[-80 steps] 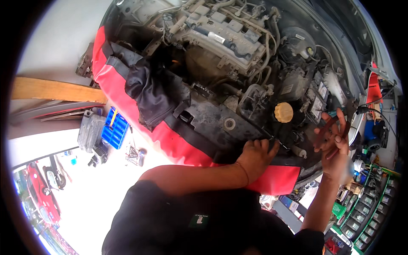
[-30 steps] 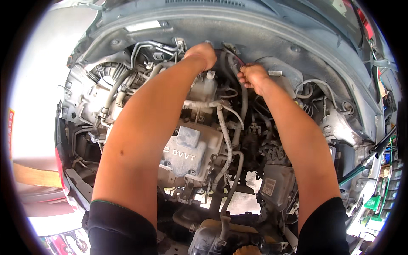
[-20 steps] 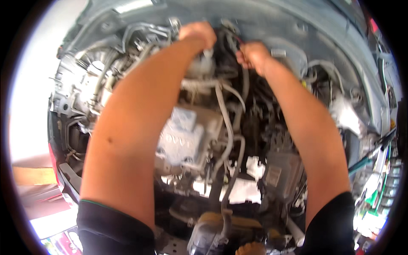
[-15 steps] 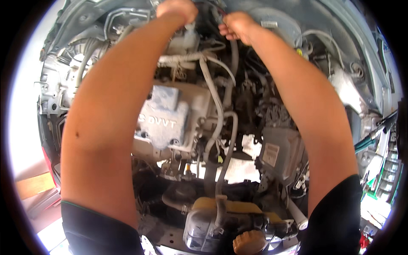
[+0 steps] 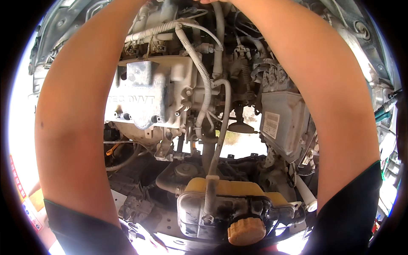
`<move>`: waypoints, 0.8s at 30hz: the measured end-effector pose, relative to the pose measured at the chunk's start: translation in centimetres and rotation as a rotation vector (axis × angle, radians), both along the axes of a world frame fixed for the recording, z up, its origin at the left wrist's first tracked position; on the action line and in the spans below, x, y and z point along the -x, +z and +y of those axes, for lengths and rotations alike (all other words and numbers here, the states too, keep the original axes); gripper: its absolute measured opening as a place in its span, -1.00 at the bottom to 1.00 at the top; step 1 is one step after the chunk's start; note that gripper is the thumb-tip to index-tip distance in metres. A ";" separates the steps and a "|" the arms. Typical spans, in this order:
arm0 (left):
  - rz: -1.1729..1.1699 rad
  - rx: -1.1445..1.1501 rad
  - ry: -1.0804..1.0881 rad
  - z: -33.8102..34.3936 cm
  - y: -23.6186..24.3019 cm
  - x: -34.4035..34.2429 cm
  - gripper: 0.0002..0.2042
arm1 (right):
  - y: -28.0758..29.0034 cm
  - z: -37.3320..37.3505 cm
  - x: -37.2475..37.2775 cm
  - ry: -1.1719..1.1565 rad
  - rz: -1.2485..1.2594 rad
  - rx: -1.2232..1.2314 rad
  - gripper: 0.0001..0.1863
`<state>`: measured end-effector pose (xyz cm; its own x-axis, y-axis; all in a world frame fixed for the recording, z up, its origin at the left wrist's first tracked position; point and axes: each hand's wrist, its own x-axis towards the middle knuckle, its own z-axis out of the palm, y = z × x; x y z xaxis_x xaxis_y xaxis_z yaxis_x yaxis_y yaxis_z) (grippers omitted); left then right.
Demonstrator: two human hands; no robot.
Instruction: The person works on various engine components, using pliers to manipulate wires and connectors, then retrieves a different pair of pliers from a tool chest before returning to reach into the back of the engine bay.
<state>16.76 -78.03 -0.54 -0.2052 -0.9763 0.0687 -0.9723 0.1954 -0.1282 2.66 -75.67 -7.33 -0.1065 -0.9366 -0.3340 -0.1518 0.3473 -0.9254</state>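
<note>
Both of my bare arms reach across an open engine bay to its far side. The left forearm passes out over the top edge, so my left hand is out of sight. Only a sliver of my right hand (image 5: 208, 1) shows at the top edge, close to the upper end of a grey hose (image 5: 219, 38); what its fingers hold, if anything, is hidden. Between my arms lie the engine cover (image 5: 142, 91), with raised lettering, and a ribbed wiring conduit (image 5: 196, 59) curving down beside it.
Nearest me is a dark coolant tank (image 5: 221, 208) with a yellowish top and an orange-brown cap (image 5: 246, 230). A thin hose (image 5: 225, 114) runs up from it. A grey metal-cased box (image 5: 282, 123) with a label stands by my right forearm.
The view has shifted downward and nearer, so the engine parts look larger. Both hands, visible at the far side before, have slid up to or past the top edge.
</note>
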 end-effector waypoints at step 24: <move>0.047 0.058 0.089 -1.2 -1.1 -0.2 -0.66 | 0.5 -0.7 0.0 0.037 -0.023 0.052 -0.82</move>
<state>16.99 -79.27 -1.64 -0.1126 -0.9847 0.1332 -0.9908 0.1011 -0.0903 2.67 -76.35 -6.78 -0.0646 -0.9557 -0.2872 -0.1420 0.2937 -0.9453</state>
